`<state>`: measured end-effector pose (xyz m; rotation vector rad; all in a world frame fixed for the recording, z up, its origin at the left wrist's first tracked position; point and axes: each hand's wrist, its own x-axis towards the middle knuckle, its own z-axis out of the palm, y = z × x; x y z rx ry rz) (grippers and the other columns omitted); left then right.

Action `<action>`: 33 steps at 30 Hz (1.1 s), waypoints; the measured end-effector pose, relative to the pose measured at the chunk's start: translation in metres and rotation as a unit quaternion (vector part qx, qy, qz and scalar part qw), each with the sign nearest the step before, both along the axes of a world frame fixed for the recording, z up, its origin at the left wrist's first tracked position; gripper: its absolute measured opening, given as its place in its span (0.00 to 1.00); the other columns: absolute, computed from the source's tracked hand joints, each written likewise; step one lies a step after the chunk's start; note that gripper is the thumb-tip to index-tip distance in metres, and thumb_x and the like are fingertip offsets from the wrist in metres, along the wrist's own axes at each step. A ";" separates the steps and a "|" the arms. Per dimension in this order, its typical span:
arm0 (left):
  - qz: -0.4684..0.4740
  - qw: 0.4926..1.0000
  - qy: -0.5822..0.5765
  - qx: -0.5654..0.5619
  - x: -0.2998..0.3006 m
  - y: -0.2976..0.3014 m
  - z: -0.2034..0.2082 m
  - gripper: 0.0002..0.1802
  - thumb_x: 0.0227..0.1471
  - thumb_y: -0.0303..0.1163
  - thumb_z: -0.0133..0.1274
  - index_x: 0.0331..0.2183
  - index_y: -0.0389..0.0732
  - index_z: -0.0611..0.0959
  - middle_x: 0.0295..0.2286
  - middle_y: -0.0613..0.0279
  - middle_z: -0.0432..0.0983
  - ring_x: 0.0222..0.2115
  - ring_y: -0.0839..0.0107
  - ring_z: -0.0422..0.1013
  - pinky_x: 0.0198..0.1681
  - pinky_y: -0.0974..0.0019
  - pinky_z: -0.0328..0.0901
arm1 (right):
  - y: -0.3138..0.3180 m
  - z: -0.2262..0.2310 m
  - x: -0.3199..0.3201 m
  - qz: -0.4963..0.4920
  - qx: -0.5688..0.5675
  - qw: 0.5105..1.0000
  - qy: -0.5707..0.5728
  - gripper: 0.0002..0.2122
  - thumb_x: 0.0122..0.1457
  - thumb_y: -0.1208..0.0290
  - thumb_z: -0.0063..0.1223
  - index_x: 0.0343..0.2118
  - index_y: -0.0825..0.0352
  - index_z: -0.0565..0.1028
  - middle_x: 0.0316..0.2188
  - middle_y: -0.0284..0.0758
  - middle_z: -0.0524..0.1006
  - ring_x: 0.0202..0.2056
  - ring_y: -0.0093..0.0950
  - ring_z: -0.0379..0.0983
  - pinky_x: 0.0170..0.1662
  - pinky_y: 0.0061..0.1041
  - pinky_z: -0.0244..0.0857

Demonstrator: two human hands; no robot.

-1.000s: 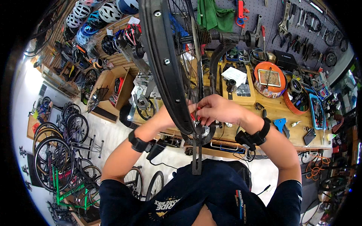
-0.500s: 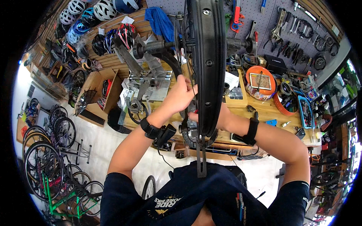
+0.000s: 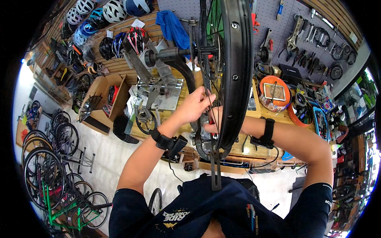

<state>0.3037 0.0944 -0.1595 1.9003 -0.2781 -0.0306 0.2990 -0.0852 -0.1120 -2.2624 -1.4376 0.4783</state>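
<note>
From my remote station I view the wheel (image 3: 238, 73) upright, its axle carried by the stand (image 3: 183, 71), presumably to leave both sides reachable. The left hand (image 3: 194, 106) is at the spokes (image 3: 210, 79), fingers bent close together; I cannot tell whether they pinch one. The right hand (image 3: 216, 115) comes in behind the rim (which hides its palm), fingers curled near a small red piece (image 3: 214, 135); its grip I cannot confirm.

2 hands (image 3: 193, 107) (image 3: 215, 116), 1 bare rim (image 3: 238, 59)
</note>
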 end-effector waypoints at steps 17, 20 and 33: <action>0.031 0.996 0.043 -0.073 -0.010 -0.021 0.015 0.21 0.60 0.46 0.52 0.42 0.36 0.74 0.27 0.66 0.72 0.28 0.76 0.70 0.31 0.70 0.67 | -0.027 -0.044 0.028 0.046 0.161 0.888 0.429 0.11 0.61 0.72 0.52 0.45 0.68 0.68 0.27 0.31 0.75 0.25 0.20 0.72 0.28 0.21 0.68; 0.035 0.997 -0.030 0.069 -0.018 -0.009 0.001 0.23 0.61 0.48 0.50 0.42 0.36 0.74 0.29 0.65 0.73 0.31 0.78 0.69 0.32 0.72 0.67 | -0.032 -0.022 0.014 -0.023 0.095 0.927 0.362 0.08 0.62 0.70 0.52 0.37 0.71 0.72 0.23 0.33 0.76 0.24 0.23 0.75 0.28 0.23 0.69; 0.005 0.980 0.154 -0.126 -0.031 -0.012 0.005 0.25 0.60 0.42 0.52 0.53 0.38 0.70 0.43 0.59 0.76 0.46 0.71 0.72 0.50 0.64 0.66 | -0.036 -0.020 -0.014 -0.083 0.167 0.980 0.069 0.11 0.60 0.69 0.55 0.28 0.74 0.74 0.18 0.39 0.75 0.22 0.28 0.77 0.25 0.28 0.71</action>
